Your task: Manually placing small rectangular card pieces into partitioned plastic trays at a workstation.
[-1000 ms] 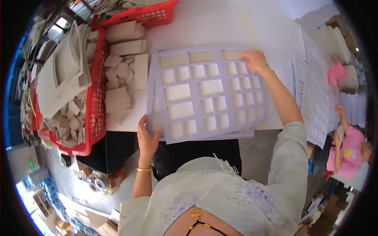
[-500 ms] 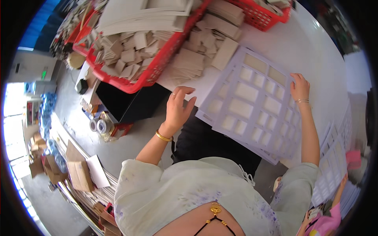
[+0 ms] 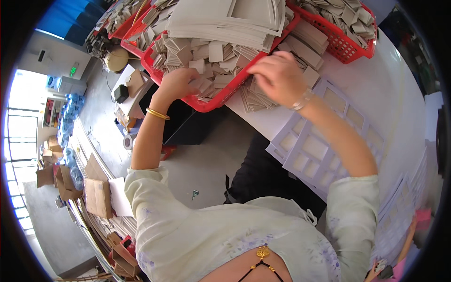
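My left hand [image 3: 181, 82] reaches into the red plastic basket [image 3: 213, 102], its fingers among the loose grey card pieces [image 3: 213, 56] heaped inside. My right hand [image 3: 277, 75] hovers at the basket's near rim, over a small stack of card pieces [image 3: 253, 96] on the white table [image 3: 390, 94]; whether it grips one is unclear. A pale die-cut sheet with rectangular windows [image 3: 324, 141] lies on the table under my right forearm. A thick stack of card frames [image 3: 235, 19] sits on top of the basket's contents.
A second red basket [image 3: 347, 33] of card pieces stands at the back right. More cut sheets [image 3: 399, 211] lie at the table's right edge. Cardboard boxes [image 3: 96, 192] and tape rolls sit on the floor at left.
My view has swung left toward the basket. Both hands left the die-cut sheet: the left moved into the basket, the right came across to its rim.
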A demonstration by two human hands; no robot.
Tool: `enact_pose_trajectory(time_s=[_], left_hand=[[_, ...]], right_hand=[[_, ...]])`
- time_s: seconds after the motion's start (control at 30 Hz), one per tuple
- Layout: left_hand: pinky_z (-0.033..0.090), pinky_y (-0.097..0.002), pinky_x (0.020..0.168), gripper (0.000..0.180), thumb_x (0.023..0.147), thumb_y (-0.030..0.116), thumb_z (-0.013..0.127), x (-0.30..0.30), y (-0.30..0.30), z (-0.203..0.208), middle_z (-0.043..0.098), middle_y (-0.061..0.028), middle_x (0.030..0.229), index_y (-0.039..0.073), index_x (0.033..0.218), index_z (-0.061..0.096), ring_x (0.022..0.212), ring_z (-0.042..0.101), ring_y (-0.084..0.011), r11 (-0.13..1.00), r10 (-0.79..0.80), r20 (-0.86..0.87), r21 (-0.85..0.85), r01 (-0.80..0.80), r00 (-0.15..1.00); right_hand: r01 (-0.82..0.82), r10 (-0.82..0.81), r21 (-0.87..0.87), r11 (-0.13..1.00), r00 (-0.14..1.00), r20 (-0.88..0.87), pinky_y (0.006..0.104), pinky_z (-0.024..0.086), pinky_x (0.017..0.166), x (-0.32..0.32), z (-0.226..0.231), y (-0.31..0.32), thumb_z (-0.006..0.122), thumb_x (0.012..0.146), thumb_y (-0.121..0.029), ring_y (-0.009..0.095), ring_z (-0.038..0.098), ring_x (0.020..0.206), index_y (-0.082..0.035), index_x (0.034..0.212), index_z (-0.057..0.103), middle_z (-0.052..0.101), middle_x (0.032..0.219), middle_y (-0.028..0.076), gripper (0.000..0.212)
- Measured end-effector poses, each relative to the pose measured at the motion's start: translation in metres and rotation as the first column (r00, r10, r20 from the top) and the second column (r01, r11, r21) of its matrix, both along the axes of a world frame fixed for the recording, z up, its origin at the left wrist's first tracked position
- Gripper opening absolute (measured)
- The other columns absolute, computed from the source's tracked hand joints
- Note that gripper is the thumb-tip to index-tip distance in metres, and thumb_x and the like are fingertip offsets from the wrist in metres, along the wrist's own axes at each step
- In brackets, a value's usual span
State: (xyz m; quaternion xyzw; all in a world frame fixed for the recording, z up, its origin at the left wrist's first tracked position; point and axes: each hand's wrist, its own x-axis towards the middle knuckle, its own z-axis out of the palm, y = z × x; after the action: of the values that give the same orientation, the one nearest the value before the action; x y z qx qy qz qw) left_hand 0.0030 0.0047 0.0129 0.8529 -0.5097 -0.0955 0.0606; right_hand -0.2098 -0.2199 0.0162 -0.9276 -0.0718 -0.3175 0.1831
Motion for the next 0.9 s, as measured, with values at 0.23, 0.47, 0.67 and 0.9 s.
enact_pose_trajectory(time_s=[0.23, 0.47, 0.67, 0.9], left_hand=[[0.050, -0.0356, 0.069, 0.033, 0.071, 0.018, 0.072, 0.010, -0.003, -0.008, 0.067, -0.0131, 0.089, 0.005, 0.100, 0.065, 0.079, 0.065, -0.0263, 1.000, 0.029, -0.188, 0.002, -0.029, 0.982], [0.050, -0.0370, 0.072, 0.028, 0.073, 0.017, 0.070, 0.004, -0.006, -0.009, 0.067, -0.0136, 0.091, 0.005, 0.098, 0.064, 0.083, 0.064, -0.0304, 0.997, 0.001, -0.105, -0.070, -0.009, 0.995], [0.050, -0.0403, 0.071, 0.021, 0.075, 0.019, 0.065, 0.000, -0.008, -0.017, 0.067, -0.0125, 0.088, 0.008, 0.093, 0.065, 0.083, 0.063, -0.0319, 0.982, 0.122, -0.033, -0.140, -0.126, 0.992], [0.050, -0.0406, 0.065, 0.015, 0.077, 0.017, 0.062, -0.007, -0.010, -0.018, 0.065, -0.0140, 0.077, 0.005, 0.085, 0.061, 0.074, 0.064, -0.0308, 0.919, 0.216, -0.015, -0.335, -0.208, 0.976]], right_hand=[[0.014, 0.004, 0.022, 1.000, 0.759, -0.652, 0.0396, 0.052, 0.080, 0.092, -0.009, 0.076, 0.058, 0.078, -0.026, 0.027, 0.064, 0.097, -0.009, 0.103, 0.066, 0.067, 0.102, 0.014, 0.031], [0.087, -0.101, -0.059, 0.994, 0.651, -0.752, 0.0386, 0.054, 0.077, 0.137, -0.027, 0.086, 0.066, 0.076, -0.016, 0.027, 0.064, 0.100, -0.005, 0.105, 0.067, 0.066, 0.108, 0.013, 0.032], [0.157, -0.043, 0.095, 0.983, 0.701, -0.712, 0.0396, 0.052, 0.078, 0.133, -0.030, 0.080, 0.071, 0.073, -0.029, 0.030, 0.065, 0.091, -0.004, 0.092, 0.069, 0.067, 0.093, 0.016, 0.031], [0.052, -0.013, 0.045, 0.998, 0.780, -0.625, 0.0388, 0.054, 0.075, 0.122, -0.014, 0.083, 0.064, 0.077, -0.022, 0.029, 0.066, 0.091, -0.005, 0.093, 0.069, 0.068, 0.096, 0.014, 0.024]])
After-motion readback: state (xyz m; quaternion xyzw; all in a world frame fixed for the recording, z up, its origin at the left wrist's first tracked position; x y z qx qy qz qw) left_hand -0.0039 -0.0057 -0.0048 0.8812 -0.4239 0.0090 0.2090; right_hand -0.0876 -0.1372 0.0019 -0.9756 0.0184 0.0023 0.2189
